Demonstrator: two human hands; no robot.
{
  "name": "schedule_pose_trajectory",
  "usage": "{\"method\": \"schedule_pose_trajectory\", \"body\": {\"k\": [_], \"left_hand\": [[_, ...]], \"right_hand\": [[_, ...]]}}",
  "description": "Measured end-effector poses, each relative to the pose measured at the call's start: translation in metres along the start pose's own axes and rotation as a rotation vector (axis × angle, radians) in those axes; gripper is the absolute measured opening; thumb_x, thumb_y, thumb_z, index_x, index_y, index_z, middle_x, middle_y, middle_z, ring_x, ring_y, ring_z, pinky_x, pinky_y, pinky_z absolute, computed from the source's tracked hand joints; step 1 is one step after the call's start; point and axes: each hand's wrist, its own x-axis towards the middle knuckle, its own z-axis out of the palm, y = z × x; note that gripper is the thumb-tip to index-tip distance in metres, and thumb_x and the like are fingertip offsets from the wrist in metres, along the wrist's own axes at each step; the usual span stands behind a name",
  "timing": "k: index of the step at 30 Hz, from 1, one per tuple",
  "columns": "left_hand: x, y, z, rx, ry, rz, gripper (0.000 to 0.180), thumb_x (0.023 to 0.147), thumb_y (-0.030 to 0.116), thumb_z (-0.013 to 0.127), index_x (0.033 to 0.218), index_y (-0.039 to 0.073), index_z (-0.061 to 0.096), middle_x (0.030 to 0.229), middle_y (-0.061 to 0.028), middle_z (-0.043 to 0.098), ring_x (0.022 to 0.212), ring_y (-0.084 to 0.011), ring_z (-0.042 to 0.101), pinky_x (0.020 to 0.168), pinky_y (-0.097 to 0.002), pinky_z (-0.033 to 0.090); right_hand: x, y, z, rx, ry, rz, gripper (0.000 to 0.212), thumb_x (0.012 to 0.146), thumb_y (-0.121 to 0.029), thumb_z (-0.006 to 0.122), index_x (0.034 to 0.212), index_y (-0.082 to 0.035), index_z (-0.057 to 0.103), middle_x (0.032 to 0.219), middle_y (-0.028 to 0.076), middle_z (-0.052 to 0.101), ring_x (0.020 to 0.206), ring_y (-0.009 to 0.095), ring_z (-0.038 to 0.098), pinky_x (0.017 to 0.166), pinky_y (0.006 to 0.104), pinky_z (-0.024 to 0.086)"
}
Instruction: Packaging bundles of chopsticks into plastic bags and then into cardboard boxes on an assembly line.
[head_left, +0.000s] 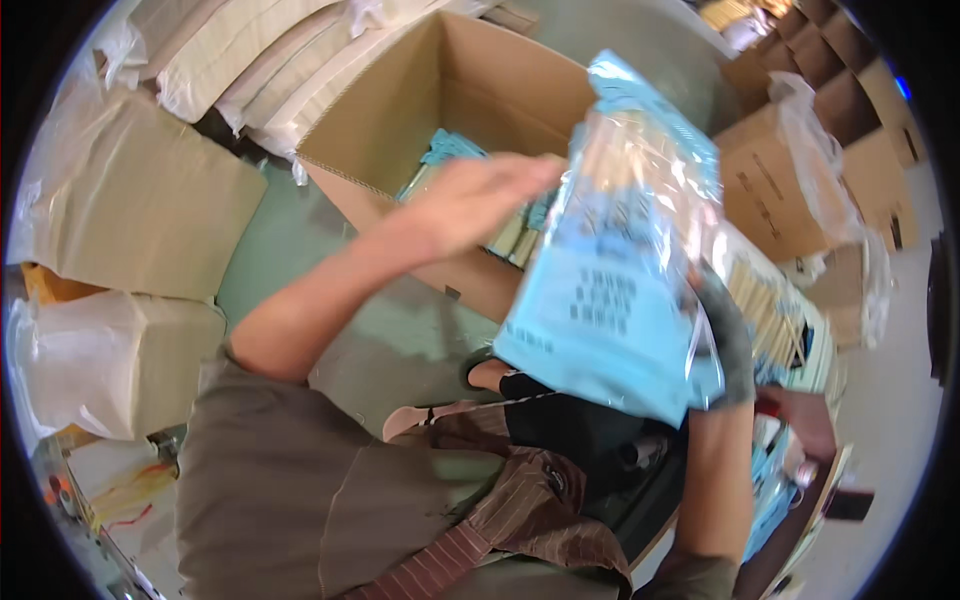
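A blue and clear plastic bag (600, 270) with pale wooden sticks inside is held up in front of me, tilted. My right hand (722, 335), in a dark grey glove, grips it along its right edge; the bag hides part of the fingers. My left hand (475, 200) is bare and slightly blurred, its fingers stretched out toward the bag's left edge. Whether the fingertips touch the plastic I cannot tell. Below the left hand stands an open cardboard box (370, 125). Several similar blue bags (450, 148) lie inside it.
Loose wooden sticks (765, 310) lie on a surface at the right, above more blue plastic bags (770, 500). Plastic-wrapped cartons (150, 195) stand at the left, and wrapped stacks (270, 60) behind the box. Another cardboard carton (770, 180) stands at the far right.
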Motion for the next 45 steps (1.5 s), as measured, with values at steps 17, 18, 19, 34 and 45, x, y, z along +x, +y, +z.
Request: {"method": "schedule_pose_trajectory", "body": {"k": [17,18,19,34,45], "left_hand": [[-0.023,-0.084,-0.057,0.96,0.455,0.239,0.016,0.082,0.012,0.054,0.067,0.006,0.059,0.052,-0.0046,0.048,0.048,-0.0222,0.046,0.049,-0.0331,0.035],[-0.022,-0.084,-0.06,0.998,0.45,0.205,0.016,0.082,0.012,0.054,0.068,0.006,0.059,0.053,-0.005,0.05,0.048,-0.0223,0.046,0.049,-0.0332,0.035],[-0.017,-0.083,-0.061,1.022,0.442,0.193,0.017,0.082,0.012,0.054,0.068,0.006,0.059,0.055,-0.0053,0.052,0.048,-0.0224,0.046,0.049,-0.0334,0.035],[-0.059,0.044,0.252,-0.118,-0.77,1.043,0.023,0.076,-0.003,0.054,0.098,-0.001,0.057,0.086,-0.0121,0.062,0.081,-0.0276,0.058,0.073,-0.0353,0.045],[-0.404,0.104,0.527,-0.154,-1.703,1.01,0.062,0.086,0.043,0.048,0.126,-0.003,0.038,0.128,-0.0215,0.041,0.119,-0.0336,0.039,0.099,-0.0379,0.031]], "right_hand": [[0.22,0.047,0.026,-0.688,-0.247,0.452,0.035,0.085,-0.011,0.05,0.119,-0.003,0.049,0.103,0.009,0.06,0.085,0.022,0.061,0.071,0.0354,0.054],[0.193,0.024,0.032,-0.648,-0.18,0.266,0.032,0.086,-0.012,0.048,0.117,-0.006,0.052,0.106,0.005,0.06,0.089,0.018,0.059,0.076,0.0328,0.051],[0.166,0.004,0.023,-0.567,-0.153,0.104,0.035,0.087,-0.018,0.048,0.12,-0.007,0.051,0.108,0.007,0.059,0.093,0.017,0.058,0.081,0.031,0.046],[-0.306,0.276,-0.006,-0.145,1.436,-0.052,0.022,0.088,-0.016,0.052,0.105,-0.005,0.059,0.084,0.004,0.062,0.08,0.011,0.057,0.072,0.0252,0.045],[-0.48,0.485,0.041,-0.718,2.615,0.754,0.051,0.083,-0.035,0.053,0.114,0.005,0.049,0.112,0.027,0.049,0.104,0.042,0.045,0.091,0.0459,0.036]]}}
